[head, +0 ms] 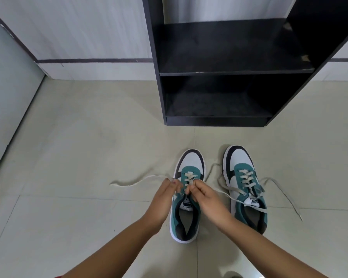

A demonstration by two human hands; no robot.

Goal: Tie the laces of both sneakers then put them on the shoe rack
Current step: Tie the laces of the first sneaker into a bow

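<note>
Two teal, white and dark grey sneakers stand side by side on the tiled floor, toes pointing to the rack. Over the left sneaker (190,163), my left hand (165,194) pinches one grey lace end (129,182) that trails off to the left. My right hand (204,194) pinches the other lace of that shoe, which runs right across the floor. The right sneaker (242,163) stands untouched, its laces (285,195) lying loose on both sides. The black shoe rack (235,72) stands straight ahead with bare shelves.
A white wall with a dark stripe (88,61) runs behind the rack. A grey panel (6,97) closes in the left side. Beige floor tiles (78,137) stretch between the sneakers and the rack.
</note>
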